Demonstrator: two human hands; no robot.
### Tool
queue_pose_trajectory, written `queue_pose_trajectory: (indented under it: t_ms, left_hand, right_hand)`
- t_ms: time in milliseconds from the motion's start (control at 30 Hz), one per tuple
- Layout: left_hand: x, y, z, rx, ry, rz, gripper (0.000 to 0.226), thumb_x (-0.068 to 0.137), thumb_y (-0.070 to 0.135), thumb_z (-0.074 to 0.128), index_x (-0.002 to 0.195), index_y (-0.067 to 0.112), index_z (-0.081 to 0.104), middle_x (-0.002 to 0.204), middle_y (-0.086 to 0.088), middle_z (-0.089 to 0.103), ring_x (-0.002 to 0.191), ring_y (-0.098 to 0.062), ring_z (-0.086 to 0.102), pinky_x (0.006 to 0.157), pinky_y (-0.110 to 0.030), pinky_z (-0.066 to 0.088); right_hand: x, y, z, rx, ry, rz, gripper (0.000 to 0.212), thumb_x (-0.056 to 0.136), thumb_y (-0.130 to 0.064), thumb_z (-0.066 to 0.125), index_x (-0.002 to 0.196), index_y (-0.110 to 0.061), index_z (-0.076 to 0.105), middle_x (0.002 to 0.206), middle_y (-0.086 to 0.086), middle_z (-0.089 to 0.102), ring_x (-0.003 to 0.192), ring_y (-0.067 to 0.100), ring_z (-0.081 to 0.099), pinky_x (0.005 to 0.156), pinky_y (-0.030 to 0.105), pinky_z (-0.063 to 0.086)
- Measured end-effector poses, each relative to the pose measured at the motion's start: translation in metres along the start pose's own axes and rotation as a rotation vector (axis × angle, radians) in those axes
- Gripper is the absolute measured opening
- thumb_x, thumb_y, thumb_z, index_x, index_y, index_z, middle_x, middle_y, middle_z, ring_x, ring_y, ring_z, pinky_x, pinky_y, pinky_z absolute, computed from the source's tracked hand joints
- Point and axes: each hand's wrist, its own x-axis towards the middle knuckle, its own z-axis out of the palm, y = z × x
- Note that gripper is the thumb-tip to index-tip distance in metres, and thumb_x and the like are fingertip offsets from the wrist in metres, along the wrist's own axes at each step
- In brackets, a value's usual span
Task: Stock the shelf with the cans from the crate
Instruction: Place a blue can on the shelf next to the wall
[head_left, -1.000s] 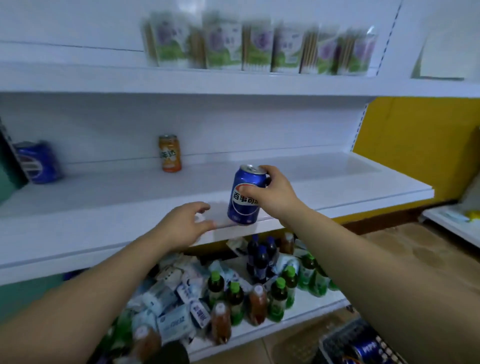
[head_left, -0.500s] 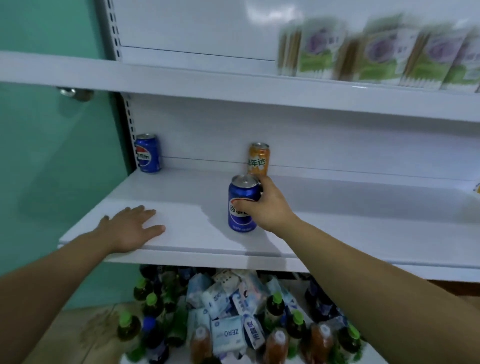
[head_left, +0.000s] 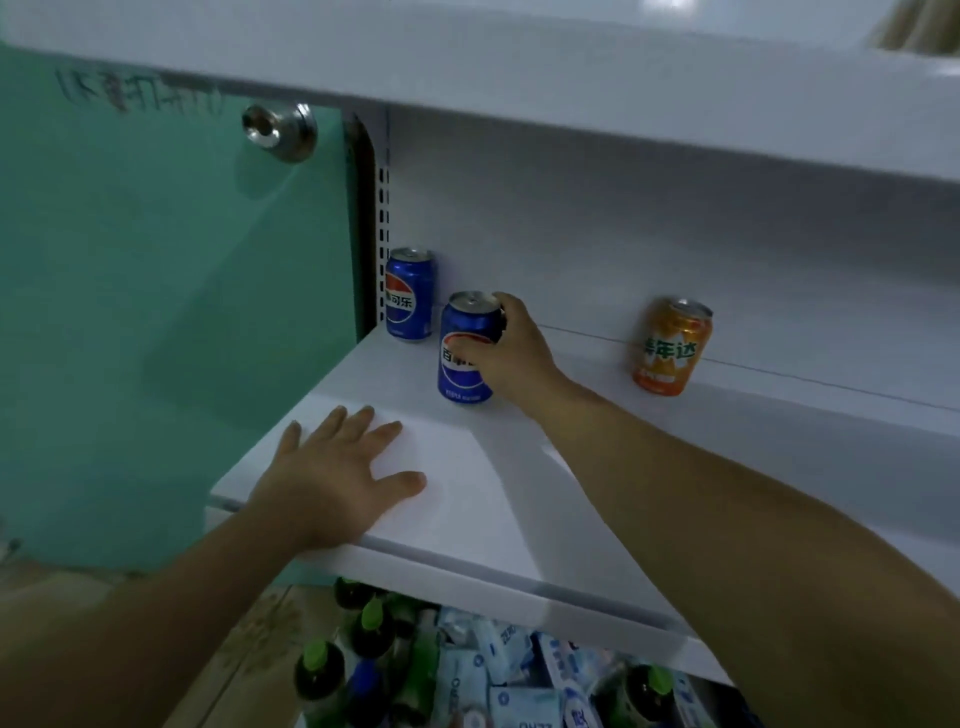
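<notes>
My right hand (head_left: 511, 349) is wrapped around a blue cola can (head_left: 464, 358) that stands upright on the white shelf (head_left: 597, 467), toward its left end. A second blue cola can (head_left: 409, 294) stands just behind and to the left of it, in the shelf's back left corner. Farther right along the back wall stands an orange soda can (head_left: 671, 347). My left hand (head_left: 343, 475) lies flat and spread on the shelf's front left corner, holding nothing. The crate is out of view.
A green glass panel (head_left: 171, 312) with a metal fitting (head_left: 279, 130) borders the shelf on the left. Another white shelf (head_left: 571, 78) hangs close above. Below, a lower shelf holds several green-capped bottles (head_left: 319, 675) and blue-white packets (head_left: 488, 670).
My right hand has carried the blue can left and deeper along the shelf, close to the other blue can. My left hand stayed flat on the front edge. The view swung left and closer.
</notes>
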Motion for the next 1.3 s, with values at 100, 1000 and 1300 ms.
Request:
queue_pose_trajectory:
  t_ms: [100,1000,1300]
  left_hand:
    - [0.000,-0.003,0.002,-0.003,0.014,0.019,0.081,0.083,0.079,0.020,0.152,0.040,0.004,0.161,0.009,-0.007,0.148,-0.013,-0.007,0.119,-0.048,-0.004]
    - [0.000,-0.005,0.002,-0.018,0.026,0.011,0.078,0.085,0.077,0.022,0.151,0.041,0.002,0.161,0.010,-0.008,0.148,-0.012,-0.009,0.119,-0.047,-0.004]
    - [0.001,0.004,-0.015,-0.087,-0.085,-0.037,0.080,0.084,0.073,0.039,0.151,0.036,0.016,0.162,0.004,0.002,0.149,-0.019,0.000,0.118,-0.052,-0.001]
  right_hand:
    - [0.024,0.003,0.006,0.010,0.027,-0.006,0.065,0.082,-0.018,0.074,0.136,-0.020,0.039,0.133,0.000,0.051,0.121,0.020,0.052,0.089,0.030,0.044]
    - [0.088,0.040,0.047,-0.246,0.205,0.005,0.084,0.081,-0.033,0.074,0.146,-0.013,0.025,0.138,0.013,0.044,0.121,0.029,0.053,0.088,0.033,0.045]
    - [-0.044,0.013,-0.087,-0.713,0.009,0.205,0.079,0.088,-0.055,0.057,0.151,-0.017,0.026,0.152,0.011,0.036,0.133,0.031,0.042,0.102,0.034,0.038]
